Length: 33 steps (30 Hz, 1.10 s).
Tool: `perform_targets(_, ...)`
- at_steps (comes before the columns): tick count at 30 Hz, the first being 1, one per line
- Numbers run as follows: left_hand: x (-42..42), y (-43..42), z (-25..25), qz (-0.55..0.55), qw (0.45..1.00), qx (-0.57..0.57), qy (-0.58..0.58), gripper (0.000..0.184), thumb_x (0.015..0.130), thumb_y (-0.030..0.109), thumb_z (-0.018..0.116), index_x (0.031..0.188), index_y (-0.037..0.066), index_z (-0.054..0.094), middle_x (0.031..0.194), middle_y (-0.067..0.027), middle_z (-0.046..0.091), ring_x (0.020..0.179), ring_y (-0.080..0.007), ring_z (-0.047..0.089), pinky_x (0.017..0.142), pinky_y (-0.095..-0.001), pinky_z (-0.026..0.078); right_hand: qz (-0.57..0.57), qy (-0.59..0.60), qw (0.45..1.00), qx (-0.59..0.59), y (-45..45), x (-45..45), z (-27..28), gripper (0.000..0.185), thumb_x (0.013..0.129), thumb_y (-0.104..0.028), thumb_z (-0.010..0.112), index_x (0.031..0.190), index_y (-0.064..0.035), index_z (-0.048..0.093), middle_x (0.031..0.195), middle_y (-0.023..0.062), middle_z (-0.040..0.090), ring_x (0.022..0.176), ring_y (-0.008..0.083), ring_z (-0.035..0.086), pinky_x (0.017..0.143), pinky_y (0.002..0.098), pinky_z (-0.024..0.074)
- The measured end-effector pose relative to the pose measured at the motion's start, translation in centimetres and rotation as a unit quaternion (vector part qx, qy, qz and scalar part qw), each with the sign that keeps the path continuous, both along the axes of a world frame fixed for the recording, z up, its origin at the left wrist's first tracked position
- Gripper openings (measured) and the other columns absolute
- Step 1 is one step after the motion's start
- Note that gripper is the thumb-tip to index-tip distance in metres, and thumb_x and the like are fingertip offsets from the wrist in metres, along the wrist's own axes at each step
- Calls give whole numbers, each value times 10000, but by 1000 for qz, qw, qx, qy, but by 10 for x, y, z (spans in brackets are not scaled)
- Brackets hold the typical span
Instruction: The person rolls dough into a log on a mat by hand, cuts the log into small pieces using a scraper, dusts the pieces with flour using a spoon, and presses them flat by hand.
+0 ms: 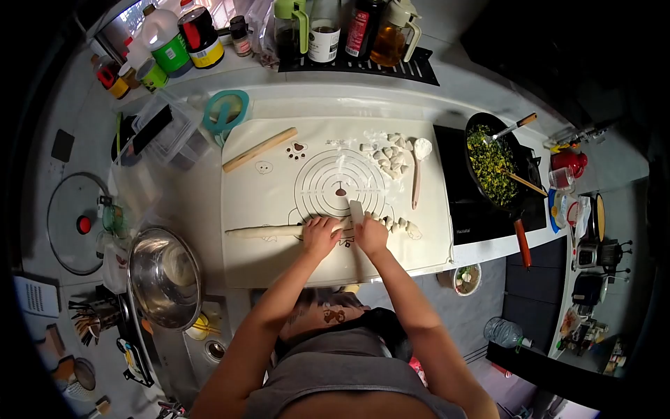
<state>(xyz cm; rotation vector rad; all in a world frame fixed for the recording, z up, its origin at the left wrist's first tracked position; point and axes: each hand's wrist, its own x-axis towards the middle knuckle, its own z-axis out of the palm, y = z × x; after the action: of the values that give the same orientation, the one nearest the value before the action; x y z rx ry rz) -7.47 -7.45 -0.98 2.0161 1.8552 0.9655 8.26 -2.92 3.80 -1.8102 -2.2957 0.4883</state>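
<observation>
A long rope of dough (269, 231) lies across the cream pastry mat (262, 199), and my left hand (322, 235) is closed over its right end, pressing it to the mat. Just beside it, my right hand (370, 234) grips a knife with a pale, broad blade (356, 210), tip pointing away from me. Its edge stands at the end of the rope; whether it touches the dough is hidden by my fingers. Several cut dough pieces (398, 225) sit in a row to the right. More floured pieces (393, 159) are heaped farther back.
A rolling pin (259, 149) lies at the mat's back left, and a floured spoon (417, 171) at its right. A pan of chopped greens (497, 167) stands on the black cooktop (457, 192). At left is a steel bowl (164, 279). Bottles (166, 42) line the back ledge.
</observation>
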Motion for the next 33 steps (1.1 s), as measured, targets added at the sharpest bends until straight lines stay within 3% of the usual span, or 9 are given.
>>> perform_targets(3, 1, -6, -2, -14, 1000, 14, 5, 257, 660, 169, 744, 895, 154, 642, 905, 9, 611, 865, -224, 568, 782, -377, 441, -22, 11, 1000, 3, -16, -3, 26, 267, 819, -213, 587, 919, 33, 557, 599, 189, 617, 539, 364, 622, 503, 451, 498)
perform_targets(8, 5, -9, -4, -5, 999, 25, 30, 254, 633, 155, 750, 854, 145, 625, 924, 4, 610, 885, -226, 561, 791, -378, 442, 29, -6, 999, 22, -30, -11, 19, 170, 765, -142, 587, 861, -6, 550, 574, 156, 619, 501, 315, 624, 459, 421, 492)
perform_targets(18, 2, -11, -1, -17, 999, 18, 24, 288, 644, 156, 739, 916, 148, 643, 1002, 17, 606, 952, -232, 554, 825, -382, 442, 9, -29, 999, -42, -25, -28, 4, 270, 763, -241, 637, 871, -7, 558, 612, 167, 636, 565, 334, 644, 532, 441, 515)
perform_targets(23, -11, -11, 2, 0, 1000, 22, 19, 245, 676, 176, 734, 898, 149, 636, 967, 15, 616, 931, -220, 564, 813, -384, 438, -25, 26, 999, -27, -17, -6, -4, 235, 797, -217, 615, 873, -4, 549, 630, 198, 628, 590, 367, 634, 562, 462, 506)
perform_targets(24, -13, -9, 2, 4, 1000, 26, 11, 235, 683, 180, 733, 895, 150, 634, 952, 14, 620, 924, -218, 567, 807, -383, 437, -20, 49, 999, 11, -16, -4, 2, 257, 825, -207, 599, 901, 33, 545, 598, 200, 612, 536, 376, 614, 503, 462, 494)
perform_targets(27, -16, 2, -2, 23, 998, 63, 19, 212, 679, 204, 742, 849, 163, 622, 862, 19, 602, 871, -213, 562, 782, -375, 426, -5, 55, 998, 21, -15, -11, 20, 240, 826, -203, 600, 900, 19, 548, 600, 195, 612, 536, 371, 614, 501, 464, 491)
perform_targets(33, -21, 9, -4, 32, 999, 19, 30, 186, 694, 206, 731, 848, 143, 648, 875, 4, 630, 875, -215, 573, 788, -380, 418, 48, -11, 999, -16, -12, -38, 22, 165, 787, -148, 597, 878, -23, 538, 637, 179, 637, 581, 347, 645, 539, 446, 511)
